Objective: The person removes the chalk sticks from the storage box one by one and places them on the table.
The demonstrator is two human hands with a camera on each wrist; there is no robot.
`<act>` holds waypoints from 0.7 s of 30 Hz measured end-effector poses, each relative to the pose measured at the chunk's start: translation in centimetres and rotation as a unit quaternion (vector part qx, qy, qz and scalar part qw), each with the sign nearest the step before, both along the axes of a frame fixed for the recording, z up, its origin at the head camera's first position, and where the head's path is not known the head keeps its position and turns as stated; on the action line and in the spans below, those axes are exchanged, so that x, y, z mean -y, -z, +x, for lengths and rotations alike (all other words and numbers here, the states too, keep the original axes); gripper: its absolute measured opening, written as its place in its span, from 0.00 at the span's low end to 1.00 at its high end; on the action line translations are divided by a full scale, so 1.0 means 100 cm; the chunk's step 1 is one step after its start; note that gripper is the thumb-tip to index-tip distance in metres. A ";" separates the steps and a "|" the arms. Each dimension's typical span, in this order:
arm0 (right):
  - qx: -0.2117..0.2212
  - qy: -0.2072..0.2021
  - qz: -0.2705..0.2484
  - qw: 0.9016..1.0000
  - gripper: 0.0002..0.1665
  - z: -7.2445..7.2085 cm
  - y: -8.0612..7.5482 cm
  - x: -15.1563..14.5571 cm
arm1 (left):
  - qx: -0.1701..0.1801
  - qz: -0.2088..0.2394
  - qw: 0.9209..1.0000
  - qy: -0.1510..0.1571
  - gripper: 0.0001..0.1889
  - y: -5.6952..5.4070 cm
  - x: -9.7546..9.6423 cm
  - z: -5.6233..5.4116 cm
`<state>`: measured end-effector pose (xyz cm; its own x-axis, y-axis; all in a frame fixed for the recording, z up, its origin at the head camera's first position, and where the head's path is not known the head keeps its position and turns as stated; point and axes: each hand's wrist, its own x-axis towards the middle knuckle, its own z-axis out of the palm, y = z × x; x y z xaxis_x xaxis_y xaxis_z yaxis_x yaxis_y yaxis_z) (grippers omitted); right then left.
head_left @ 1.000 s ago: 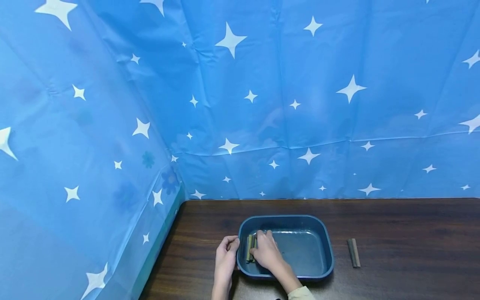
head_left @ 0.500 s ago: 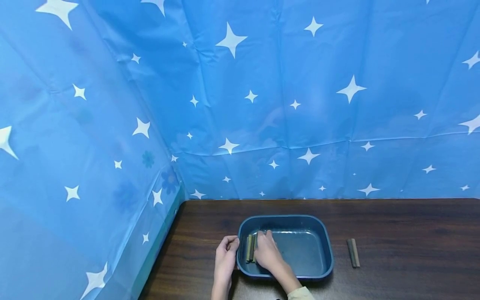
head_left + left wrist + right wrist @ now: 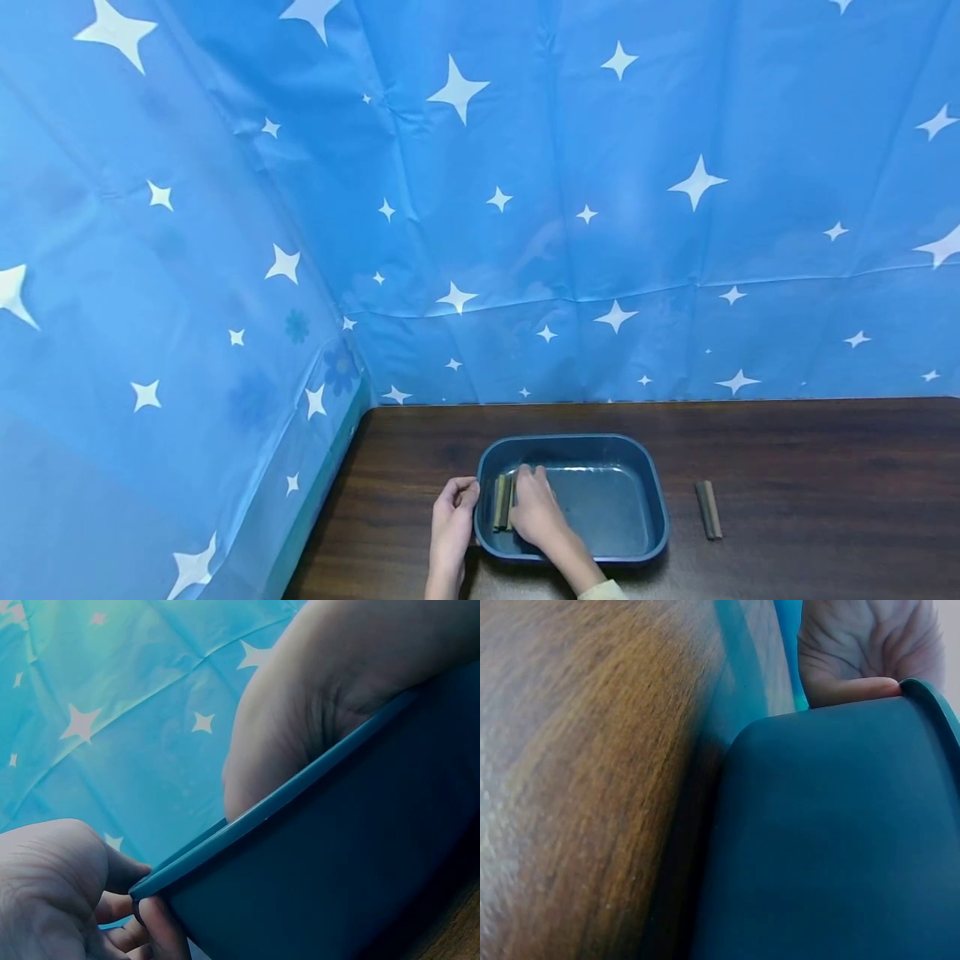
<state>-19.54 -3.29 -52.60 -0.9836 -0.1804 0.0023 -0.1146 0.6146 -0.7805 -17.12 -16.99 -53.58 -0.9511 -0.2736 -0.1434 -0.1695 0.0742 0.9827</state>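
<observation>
My left hand (image 3: 453, 508) pinches the left rim of a dark blue rectangular basin (image 3: 651, 467); in the left wrist view its thumb and fingers lie on either side of the rim (image 3: 255, 814). Inside the basin, my right hand (image 3: 536, 508) reaches down with bent fingers, gripping a narrow olive-brown stick (image 3: 513, 493) at the left end. Beside it, against the left wall, lies a similar stick (image 3: 499, 502). The right hand's fingertips are partly hidden. The right wrist view shows the basin's outer wall (image 3: 832, 825) and the left hand (image 3: 870, 645) at the rim.
Another brown-grey stick (image 3: 708, 510) lies on the dark wooden table (image 3: 825, 483), to the right of the basin. A blue star-patterned sheet (image 3: 570, 208) hangs behind the table and along its left side.
The right hand has shifted only slightly at the sticks, and a strip of stick now shows beside its thumb. The left hand stays at the rim. The head view has tilted a little.
</observation>
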 end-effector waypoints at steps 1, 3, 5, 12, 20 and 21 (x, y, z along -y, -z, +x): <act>0.004 0.002 -0.004 1.000 0.30 0.000 0.000 0.000 | 0.000 0.001 1.000 0.000 0.16 0.000 0.000 0.000; 0.002 0.006 -0.010 1.000 0.25 -0.001 -0.001 0.001 | -0.001 0.006 1.000 0.002 0.16 -0.001 0.001 0.001; 0.003 0.008 -0.016 1.000 0.21 -0.002 -0.001 0.001 | -0.001 0.009 1.000 0.002 0.16 -0.002 0.002 0.001; -0.065 0.042 -0.062 0.995 0.17 0.001 0.001 -0.004 | 0.002 0.016 1.000 -0.001 0.15 0.001 0.002 0.002; 0.054 0.039 -0.334 0.940 0.23 0.006 -0.013 -0.033 | 0.001 0.013 1.000 0.000 0.16 0.003 -0.001 0.000; 0.079 0.045 -0.369 0.925 0.24 0.008 -0.016 -0.040 | 0.003 0.013 1.000 0.000 0.16 0.003 -0.001 0.000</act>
<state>-18.76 0.71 -51.00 -0.9931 -0.1051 -0.0523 0.0620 -0.0918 -0.9938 -17.09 -16.88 -53.87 -0.9501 -0.2701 -0.1560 -0.1752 0.0483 0.9833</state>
